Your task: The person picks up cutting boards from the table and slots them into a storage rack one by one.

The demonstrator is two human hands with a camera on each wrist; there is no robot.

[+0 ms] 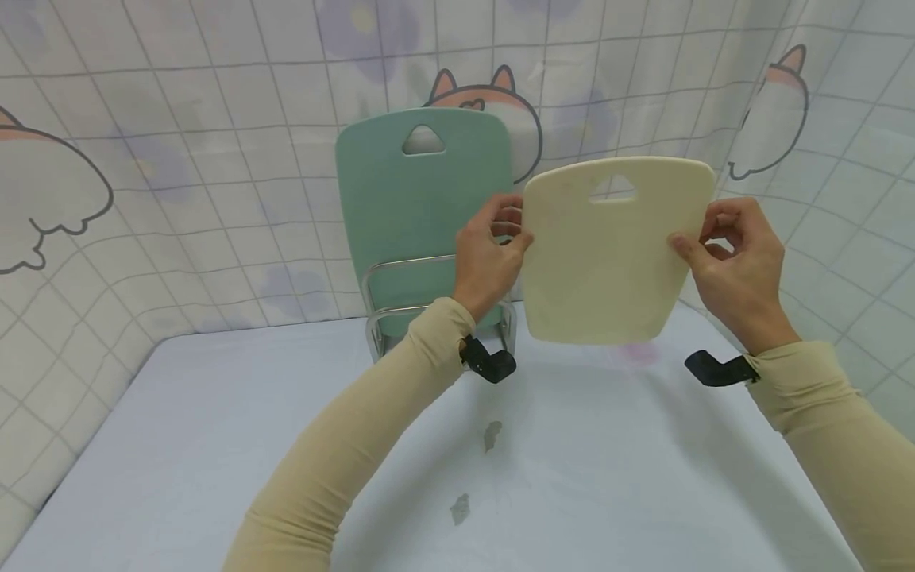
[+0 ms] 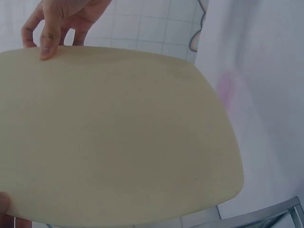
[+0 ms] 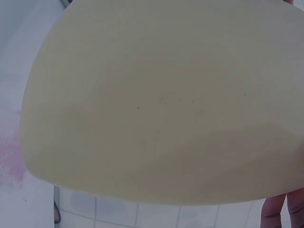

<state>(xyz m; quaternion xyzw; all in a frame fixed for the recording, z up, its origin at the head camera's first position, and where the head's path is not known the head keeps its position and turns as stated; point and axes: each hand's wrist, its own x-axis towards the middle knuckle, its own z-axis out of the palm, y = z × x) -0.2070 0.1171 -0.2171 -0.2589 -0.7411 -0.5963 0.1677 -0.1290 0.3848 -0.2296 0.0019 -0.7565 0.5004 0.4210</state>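
Note:
Both hands hold up a cream cutting board (image 1: 604, 262), upright above the table, with its cut-out handle at the top. My left hand (image 1: 492, 253) pinches the board's left edge between thumb and fingers. On the opposite edge, my right hand (image 1: 739, 258) pinches it the same way, thumb on the near face. The board fills much of both wrist views. Behind my left hand, a larger green cutting board (image 1: 422, 206) stands upright in a metal wire rack (image 1: 372, 318), which my left forearm partly hides.
A white-covered table (image 1: 236, 429) extends in front, with two grey-green patches (image 1: 461, 508) and a pink stain (image 1: 638, 351) on it. A tiled-pattern curtain (image 1: 236, 159) with cartoon animals hangs behind and along the sides. Black straps with camera mounts (image 1: 489, 361) sit on both wrists.

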